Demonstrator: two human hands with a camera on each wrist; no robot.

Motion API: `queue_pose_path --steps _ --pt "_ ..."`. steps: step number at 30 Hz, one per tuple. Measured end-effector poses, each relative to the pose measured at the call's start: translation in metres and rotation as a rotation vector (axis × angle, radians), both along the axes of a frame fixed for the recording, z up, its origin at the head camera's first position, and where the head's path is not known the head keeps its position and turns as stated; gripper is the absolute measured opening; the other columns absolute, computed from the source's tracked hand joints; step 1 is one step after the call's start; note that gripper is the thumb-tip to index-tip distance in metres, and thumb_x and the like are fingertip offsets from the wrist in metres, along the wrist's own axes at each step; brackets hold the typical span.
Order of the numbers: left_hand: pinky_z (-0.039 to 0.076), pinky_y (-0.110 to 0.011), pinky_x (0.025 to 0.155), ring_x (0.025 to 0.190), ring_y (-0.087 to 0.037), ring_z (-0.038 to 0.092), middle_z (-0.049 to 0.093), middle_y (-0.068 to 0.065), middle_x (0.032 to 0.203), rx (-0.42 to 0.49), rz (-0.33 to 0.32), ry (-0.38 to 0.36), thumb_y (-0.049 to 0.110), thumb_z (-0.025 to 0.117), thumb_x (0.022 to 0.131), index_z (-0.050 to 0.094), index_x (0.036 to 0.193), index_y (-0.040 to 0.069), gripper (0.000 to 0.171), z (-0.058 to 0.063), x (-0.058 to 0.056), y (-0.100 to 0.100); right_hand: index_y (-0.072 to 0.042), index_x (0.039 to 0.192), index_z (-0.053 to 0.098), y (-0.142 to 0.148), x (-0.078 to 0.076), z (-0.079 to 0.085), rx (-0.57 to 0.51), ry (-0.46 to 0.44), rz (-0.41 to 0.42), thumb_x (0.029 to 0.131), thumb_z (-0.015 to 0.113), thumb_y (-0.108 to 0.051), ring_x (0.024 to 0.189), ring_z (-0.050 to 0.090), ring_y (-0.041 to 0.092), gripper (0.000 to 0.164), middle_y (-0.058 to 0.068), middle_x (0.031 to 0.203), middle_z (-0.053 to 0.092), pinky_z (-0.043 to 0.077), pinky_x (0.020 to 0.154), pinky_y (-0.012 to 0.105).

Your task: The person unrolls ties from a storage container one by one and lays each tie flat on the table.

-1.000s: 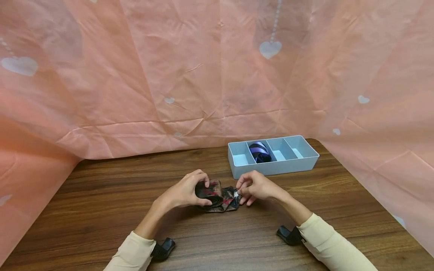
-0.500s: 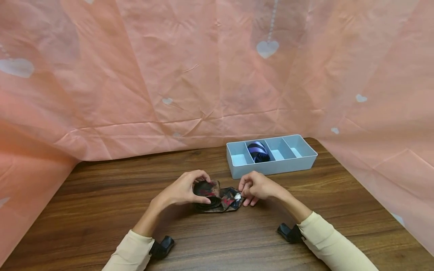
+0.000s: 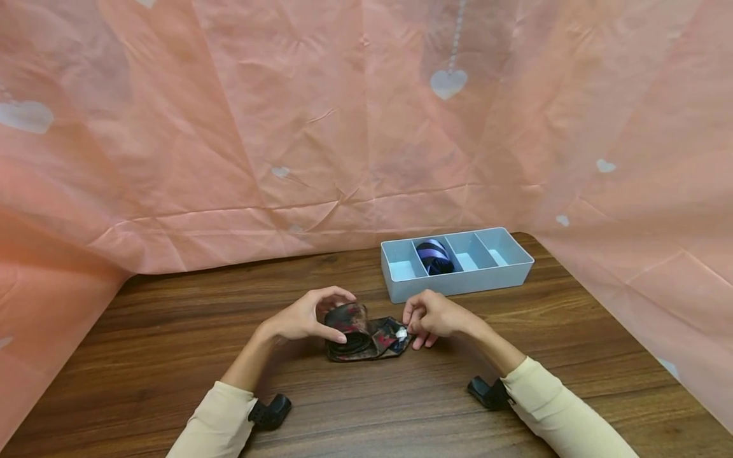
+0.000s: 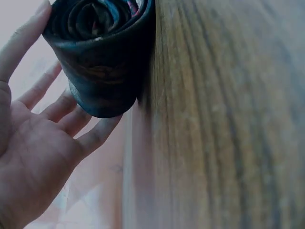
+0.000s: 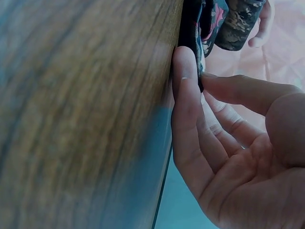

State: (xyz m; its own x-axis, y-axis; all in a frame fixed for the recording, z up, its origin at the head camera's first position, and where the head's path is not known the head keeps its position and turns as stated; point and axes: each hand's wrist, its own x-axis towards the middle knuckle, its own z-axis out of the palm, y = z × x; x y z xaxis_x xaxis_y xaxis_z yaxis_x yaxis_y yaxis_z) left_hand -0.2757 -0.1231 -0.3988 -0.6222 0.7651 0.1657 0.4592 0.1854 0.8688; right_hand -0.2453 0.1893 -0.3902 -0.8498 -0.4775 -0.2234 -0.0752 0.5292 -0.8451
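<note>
A dark patterned necktie [image 3: 349, 334] with red flecks lies on the table, most of it wound into a roll and its wide end stretched flat to the right. My left hand [image 3: 300, 316] curves round the roll from the left, thumb at the front and fingers behind. In the left wrist view the spiral of the rolled necktie [image 4: 100, 52] shows, with the thumb tip at its edge and some fingertips hidden behind it. My right hand [image 3: 436, 316] pinches the flat end beside a white label. In the right wrist view, thumb and index finger meet on the necktie's edge [image 5: 199, 52].
Behind the hands stands a light blue organizer box [image 3: 458, 284] with several compartments. A rolled striped tie [image 3: 435, 256], dark with purple bands, sits in its second compartment from the left. Peach curtains [image 3: 343, 127] with white hearts enclose the wooden table [image 3: 366, 407].
My left hand has slid slightly left and its grip has widened, so more of the roll shows. My right hand stays at the flat end, where the label is now more visible.
</note>
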Motion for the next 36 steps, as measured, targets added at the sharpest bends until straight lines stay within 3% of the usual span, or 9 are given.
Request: queue_pose_path --steps 3,6,12,22,29,36 --pt "0.05 -0.032 0.095 0.113 -0.022 0.062 0.063 -0.018 0.131 0.013 0.009 -0.076 0.008 0.084 0.086 0.053 0.141 -0.006 0.064 -0.001 -0.003 -0.001 0.004 0.094 0.062 0.0 0.0 0.0 0.003 0.003 0.0 0.093 0.058 0.013 0.063 0.074 0.025 0.011 0.013 0.074 0.07 0.058 0.053 0.031" --pt "0.05 -0.03 0.095 0.112 -0.018 0.062 0.062 -0.02 0.133 0.016 0.044 -0.139 0.007 0.074 0.095 0.055 0.139 -0.007 0.05 -0.002 -0.005 0.001 0.003 0.094 0.062 0.001 0.0 0.0 0.004 0.001 0.002 0.093 0.058 0.013 0.064 0.074 0.026 0.01 0.013 0.074 0.07 0.057 0.053 0.031" --pt "0.052 -0.024 0.087 0.104 -0.014 0.062 0.066 -0.016 0.122 0.012 0.102 -0.161 0.002 0.063 0.101 0.062 0.13 -0.006 0.03 -0.003 -0.007 0.006 0.003 0.094 0.062 0.001 -0.001 0.0 0.009 0.006 0.01 0.092 0.059 0.013 0.064 0.074 0.026 0.01 0.013 0.074 0.07 0.057 0.052 0.03" --pt "0.052 -0.022 0.083 0.1 -0.012 0.061 0.066 -0.008 0.113 0.064 0.067 -0.22 -0.004 0.064 0.099 0.059 0.129 -0.011 0.032 -0.004 -0.009 0.004 0.003 0.094 0.061 0.001 -0.002 -0.002 0.006 0.002 0.009 0.092 0.058 0.014 0.062 0.073 0.024 0.012 0.013 0.075 0.07 0.055 0.051 0.028" --pt "0.051 -0.022 0.081 0.097 -0.011 0.059 0.063 -0.013 0.109 0.044 0.063 -0.238 -0.006 0.063 0.097 0.059 0.131 -0.01 0.034 -0.002 -0.009 0.001 0.003 0.094 0.061 0.001 -0.001 -0.002 0.004 -0.001 0.007 0.091 0.057 0.015 0.061 0.073 0.023 0.012 0.014 0.075 0.071 0.055 0.051 0.028" --pt "0.051 -0.024 0.084 0.101 -0.015 0.055 0.059 -0.005 0.114 0.02 0.037 -0.237 -0.005 0.062 0.099 0.058 0.135 -0.007 0.036 0.002 -0.011 -0.007 0.004 0.093 0.061 0.002 0.0 -0.002 0.0 0.002 0.001 0.091 0.058 0.014 0.061 0.073 0.023 0.011 0.013 0.073 0.07 0.055 0.05 0.027"
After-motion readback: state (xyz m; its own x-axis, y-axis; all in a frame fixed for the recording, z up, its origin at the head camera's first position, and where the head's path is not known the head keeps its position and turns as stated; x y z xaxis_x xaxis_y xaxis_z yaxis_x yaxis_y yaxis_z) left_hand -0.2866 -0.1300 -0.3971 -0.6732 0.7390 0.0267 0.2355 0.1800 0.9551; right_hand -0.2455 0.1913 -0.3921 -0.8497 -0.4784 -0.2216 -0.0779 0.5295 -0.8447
